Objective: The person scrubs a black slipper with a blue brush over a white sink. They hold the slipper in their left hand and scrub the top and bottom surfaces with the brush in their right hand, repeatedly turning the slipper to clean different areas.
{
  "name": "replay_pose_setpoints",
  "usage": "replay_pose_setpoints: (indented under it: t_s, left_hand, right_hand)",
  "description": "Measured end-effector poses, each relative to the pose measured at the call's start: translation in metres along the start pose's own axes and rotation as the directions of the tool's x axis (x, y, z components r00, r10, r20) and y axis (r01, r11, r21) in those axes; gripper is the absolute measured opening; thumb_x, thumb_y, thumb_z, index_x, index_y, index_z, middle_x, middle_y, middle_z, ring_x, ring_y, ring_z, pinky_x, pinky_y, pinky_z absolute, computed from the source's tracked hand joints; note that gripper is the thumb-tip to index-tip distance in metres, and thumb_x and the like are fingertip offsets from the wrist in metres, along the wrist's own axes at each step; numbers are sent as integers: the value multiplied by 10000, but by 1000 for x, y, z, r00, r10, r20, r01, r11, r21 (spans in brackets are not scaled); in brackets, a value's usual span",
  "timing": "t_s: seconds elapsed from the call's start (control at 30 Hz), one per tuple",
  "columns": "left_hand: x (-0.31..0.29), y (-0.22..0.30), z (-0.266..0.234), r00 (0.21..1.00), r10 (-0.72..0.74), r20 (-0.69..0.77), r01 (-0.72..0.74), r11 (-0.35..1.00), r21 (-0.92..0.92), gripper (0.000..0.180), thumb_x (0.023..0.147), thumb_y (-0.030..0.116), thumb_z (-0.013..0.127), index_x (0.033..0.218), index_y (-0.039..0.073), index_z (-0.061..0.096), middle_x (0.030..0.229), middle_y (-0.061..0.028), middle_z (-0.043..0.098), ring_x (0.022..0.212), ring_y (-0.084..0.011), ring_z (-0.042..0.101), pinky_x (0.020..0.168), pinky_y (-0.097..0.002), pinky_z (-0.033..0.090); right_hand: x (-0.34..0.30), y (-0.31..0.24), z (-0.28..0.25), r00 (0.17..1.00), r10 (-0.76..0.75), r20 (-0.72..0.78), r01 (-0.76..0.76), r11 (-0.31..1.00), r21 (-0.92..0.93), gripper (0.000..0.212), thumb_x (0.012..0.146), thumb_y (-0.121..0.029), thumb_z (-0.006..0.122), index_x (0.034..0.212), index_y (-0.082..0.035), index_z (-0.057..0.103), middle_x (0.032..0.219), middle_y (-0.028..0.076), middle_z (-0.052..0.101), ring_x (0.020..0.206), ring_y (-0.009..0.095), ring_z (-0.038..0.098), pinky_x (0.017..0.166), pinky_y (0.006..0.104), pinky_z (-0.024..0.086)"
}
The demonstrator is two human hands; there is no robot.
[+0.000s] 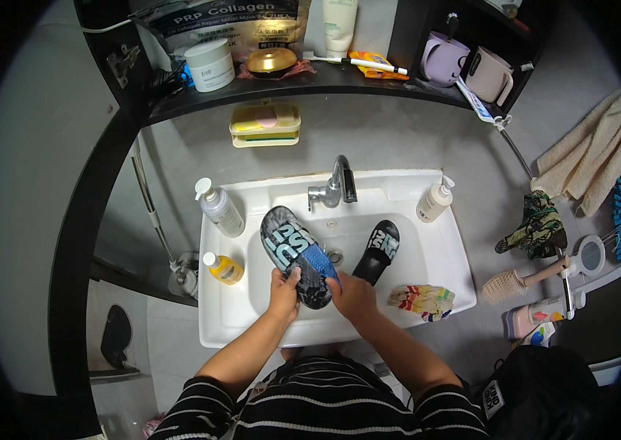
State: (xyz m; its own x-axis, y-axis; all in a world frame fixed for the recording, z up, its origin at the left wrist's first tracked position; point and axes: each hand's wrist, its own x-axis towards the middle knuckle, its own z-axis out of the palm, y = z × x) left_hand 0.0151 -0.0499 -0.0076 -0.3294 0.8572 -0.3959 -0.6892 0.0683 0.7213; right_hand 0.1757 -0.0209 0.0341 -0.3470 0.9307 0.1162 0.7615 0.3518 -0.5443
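Over the left side of the white washbasin [463,279], a black slide slipper [286,238] with pale blue lettering is held tilted. My left hand [283,295] is closed on its near left edge, thumb on top. My right hand [354,297] is closed at the slipper's right side, its fingertips at a blue textured piece [318,260] lying across the slipper. Whether that piece is a brush or a cloth I cannot tell. A second black slipper [373,264] with white lettering rests in the basin, just beyond my right hand, near the drain [335,257].
A chrome tap [340,180] stands behind the basin. Pump bottles [220,209] [435,202] and a yellow bottle [223,269] are on the rim. A crumpled patterned cloth [422,301] lies at the front right. Above runs a black shelf [325,82]; a hairbrush [508,286] hangs at right.
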Motion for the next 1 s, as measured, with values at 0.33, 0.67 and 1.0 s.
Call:
replay_pose_setpoints:
  t_s: [0.33,0.67,1.0]
  left_hand:
    - [-2,12,5,996,-79,-32,81,994,69,257,913,119,602,1129,114,462,1038,-23,601,897,-141,574,722,-274,489]
    - [37,43,-11,998,-5,58,8,999,-52,363,947,325,545,1196,76,455,1129,-94,605,1004,-223,610,856,-363,519]
    - [35,37,-4,991,-106,-75,111,992,63,575,897,546,524,1158,33,530,1036,-86,630,926,-194,601,851,-365,489]
  right_hand:
    - [-22,11,3,1000,-5,-25,6,1000,20,290,908,-331,549,810,-58,570,650,167,597,613,384,599,539,491,454]
    - [-58,11,-27,996,20,88,-34,986,164,286,898,-350,554,903,-76,636,626,150,598,608,365,612,548,458,466]
    - [-46,-2,-25,995,37,88,-56,974,222,275,898,-328,562,913,-64,638,653,187,595,631,403,596,538,479,446]
